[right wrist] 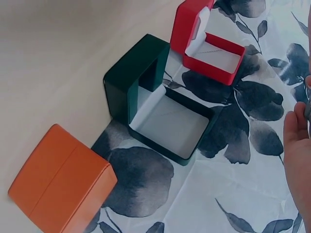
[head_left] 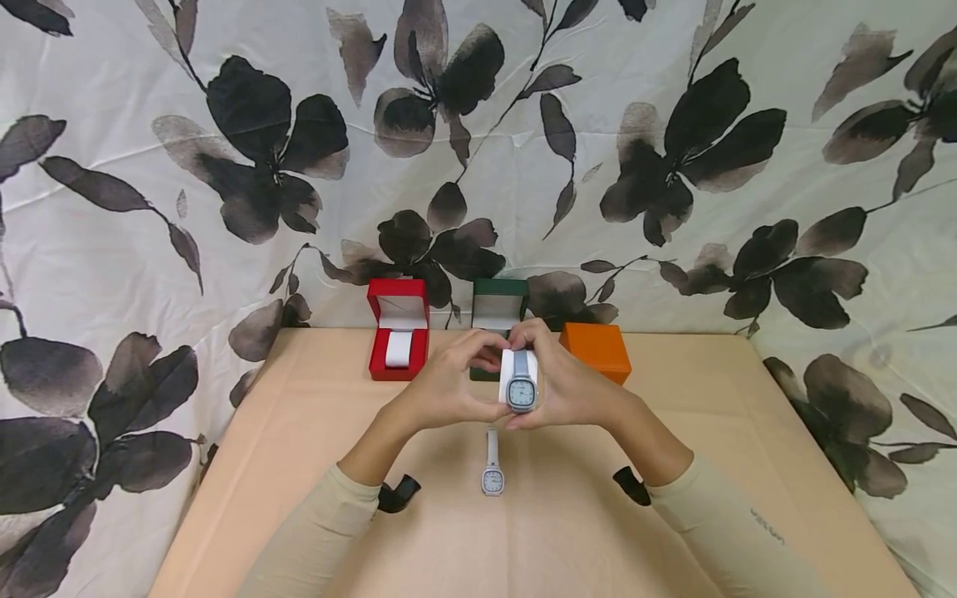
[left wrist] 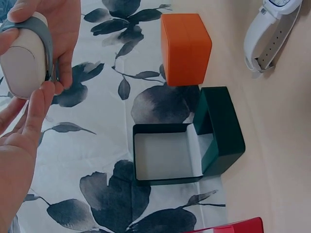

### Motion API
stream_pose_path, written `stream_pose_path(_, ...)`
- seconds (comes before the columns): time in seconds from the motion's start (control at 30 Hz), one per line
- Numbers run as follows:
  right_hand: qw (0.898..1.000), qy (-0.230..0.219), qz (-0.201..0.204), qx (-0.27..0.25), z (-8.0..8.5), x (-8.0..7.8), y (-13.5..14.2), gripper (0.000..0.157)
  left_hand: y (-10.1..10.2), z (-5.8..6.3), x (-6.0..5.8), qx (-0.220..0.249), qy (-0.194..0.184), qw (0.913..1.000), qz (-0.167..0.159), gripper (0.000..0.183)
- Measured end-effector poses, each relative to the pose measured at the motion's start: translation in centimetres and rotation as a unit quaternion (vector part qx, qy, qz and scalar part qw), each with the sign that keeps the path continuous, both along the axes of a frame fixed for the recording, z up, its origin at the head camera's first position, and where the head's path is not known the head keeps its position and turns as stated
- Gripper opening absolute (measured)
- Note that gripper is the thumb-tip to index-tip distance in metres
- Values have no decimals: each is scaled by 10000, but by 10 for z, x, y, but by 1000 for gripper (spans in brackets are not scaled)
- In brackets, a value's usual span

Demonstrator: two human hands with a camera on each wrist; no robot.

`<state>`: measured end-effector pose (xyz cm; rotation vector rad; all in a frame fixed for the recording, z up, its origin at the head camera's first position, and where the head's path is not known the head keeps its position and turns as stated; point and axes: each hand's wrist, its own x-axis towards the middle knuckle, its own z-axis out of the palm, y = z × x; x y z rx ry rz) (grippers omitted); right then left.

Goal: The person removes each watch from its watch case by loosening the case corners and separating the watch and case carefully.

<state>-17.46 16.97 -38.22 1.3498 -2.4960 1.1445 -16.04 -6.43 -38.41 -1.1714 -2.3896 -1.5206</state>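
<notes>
Both hands hold a white watch cushion (head_left: 507,365) up over the table, with a watch (head_left: 521,393) strapped round it. The watch has a blue-grey strap and a squarish pale-blue dial that faces up. My left hand (head_left: 452,382) grips the cushion from the left, and my right hand (head_left: 568,384) from the right. In the left wrist view, the strap (left wrist: 44,36) loops over the cushion, with fingertips at its edge. Behind the hands stands an open green watch box (left wrist: 226,131), its base partly hidden in the head view.
A second watch (head_left: 492,465) with a white strap lies on the table nearer me. To the left, an open red box (head_left: 377,361) holds a white cushion (head_left: 398,350). A closed orange box (head_left: 598,353) stands to the right. Floral cloth (head_left: 523,166) hangs behind the table.
</notes>
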Motion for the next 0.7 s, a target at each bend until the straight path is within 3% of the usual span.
stream_pose_path(0.4, 9985, 247, -471, 132, -3, 1, -1, 94, -1, 1, -5, 82, -140, 9998, 116, 64)
stream_pose_path(0.7, 9984, 231, -479, 208, -6, 4, -2, 91, -3, 0, -4, -59, -122, 9998, 115, 67)
